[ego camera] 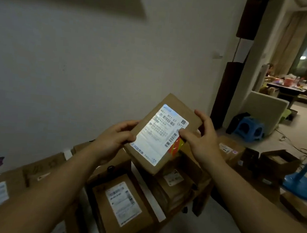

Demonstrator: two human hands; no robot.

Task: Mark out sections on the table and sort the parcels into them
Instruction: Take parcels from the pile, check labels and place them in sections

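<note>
Parcel [174, 108] is held above the stacked boxes [122, 204], label [156, 135] up — left hand [117, 138] grips its left edge, right hand [201, 138] pinches the right. Judged light, stiff, flat cardboard; opposite edges give the surest hold.

Both hands hold one brown parcel [163, 133] aloft, label up: left hand [115, 141] grips its left edge, right hand [200, 136] its right. Below them, more labelled parcels [121, 205] lie stacked.
</note>
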